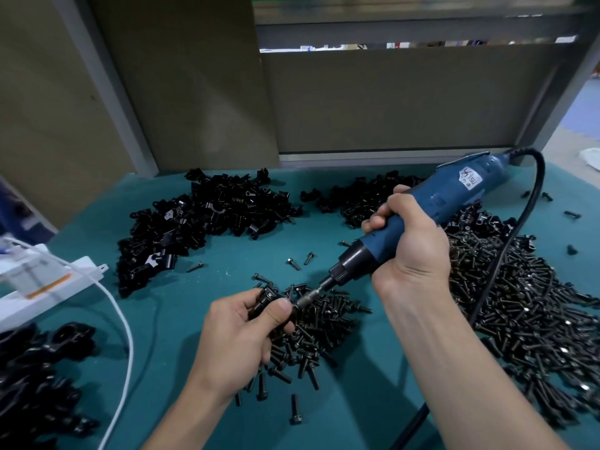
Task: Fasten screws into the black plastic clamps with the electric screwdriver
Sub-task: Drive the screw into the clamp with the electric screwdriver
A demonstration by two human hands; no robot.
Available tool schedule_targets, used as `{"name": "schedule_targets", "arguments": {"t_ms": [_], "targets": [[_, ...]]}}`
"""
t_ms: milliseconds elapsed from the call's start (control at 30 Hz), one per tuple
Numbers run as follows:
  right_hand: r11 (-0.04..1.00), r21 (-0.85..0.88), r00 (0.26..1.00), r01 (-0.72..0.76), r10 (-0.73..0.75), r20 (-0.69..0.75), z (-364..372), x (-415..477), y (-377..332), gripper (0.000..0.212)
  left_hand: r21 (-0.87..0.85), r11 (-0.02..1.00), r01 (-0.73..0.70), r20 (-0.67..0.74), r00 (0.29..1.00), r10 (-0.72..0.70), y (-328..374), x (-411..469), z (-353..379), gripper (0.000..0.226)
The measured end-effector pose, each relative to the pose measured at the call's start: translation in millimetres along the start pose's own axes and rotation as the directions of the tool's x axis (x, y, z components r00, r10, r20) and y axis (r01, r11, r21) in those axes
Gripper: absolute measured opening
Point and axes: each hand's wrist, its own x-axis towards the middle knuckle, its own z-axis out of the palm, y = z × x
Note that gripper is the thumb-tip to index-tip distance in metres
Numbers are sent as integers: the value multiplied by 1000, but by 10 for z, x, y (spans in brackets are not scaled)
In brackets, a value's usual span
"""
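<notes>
My left grip (240,329) pinches a black plastic clamp (264,298) over the screw pile (324,326), six o'clock on the bench (194,303). My right grip (410,245) wraps the electric screwdriver (435,203), bit seemingly touching the clamp.

One wide-angle view, from a camera worn on the person's head, facing forward and down. It looks from close above the counter (211,254). The left hand (233,332) and right hand (412,241), reaching in from the bottom edge, fill the lower middle. A wall (389,102) closes the far side.
</notes>
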Motion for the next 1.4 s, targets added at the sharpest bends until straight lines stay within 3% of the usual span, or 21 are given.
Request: {"name": "schedule_targets", "arguments": {"t_ms": [633,833,1200,1400], "targets": [[998,1,993,-63,62,101,-47,-42,133,21,-39,988,147,3,989,-147,-19,46,-86,42],[978,154,986,-143,126,110,-49,-13,79,17,-193,942,275,48,961,-271,22,0,-93,56],[988,119,984,-97,77,164,-8,-17,38,19,-172,954,246,0,968,-250,85,-53,14,74],[991,109,967,-72,43,250,23,-48,55,18,-194,943,271,4,961,-275,61,-47,-1,65]]}}
